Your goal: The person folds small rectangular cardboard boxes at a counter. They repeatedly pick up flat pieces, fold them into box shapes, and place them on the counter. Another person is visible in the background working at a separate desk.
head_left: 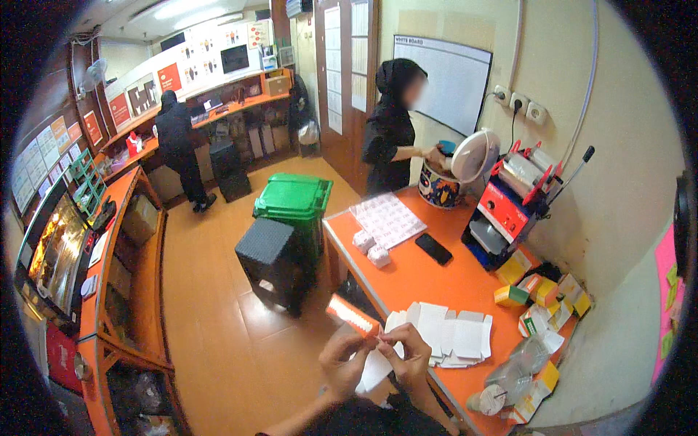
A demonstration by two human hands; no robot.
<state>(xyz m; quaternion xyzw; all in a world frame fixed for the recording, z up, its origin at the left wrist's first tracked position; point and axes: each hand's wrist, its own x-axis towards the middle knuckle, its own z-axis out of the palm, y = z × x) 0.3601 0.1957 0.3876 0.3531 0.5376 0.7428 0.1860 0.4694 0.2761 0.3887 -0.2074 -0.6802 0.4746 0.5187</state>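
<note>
Between my two hands, over the near edge of the orange table (396, 285), is a small orange and white cardboard carton (352, 317), partly folded, with a white panel hanging below. My left hand (343, 365) grips its lower side. The fingertips of my right hand (408, 354) pinch its lower right corner, close to the left fingers. Just right of my hands lies a stack of flat white carton blanks (456, 336). Farther back on the table are two small white wrapped bundles (369, 248), a sheet of printed wrapping paper (387, 220) and a black phone (434, 248).
Yellow, green and white cartons (542, 291) and a plastic-lidded cup (487, 400) crowd the right side. A red and blue sealing machine (502, 211) stands behind. One person (389, 138) reaches into a patterned bucket (441, 190). Left are a black stool (269, 254) and green bin (294, 195).
</note>
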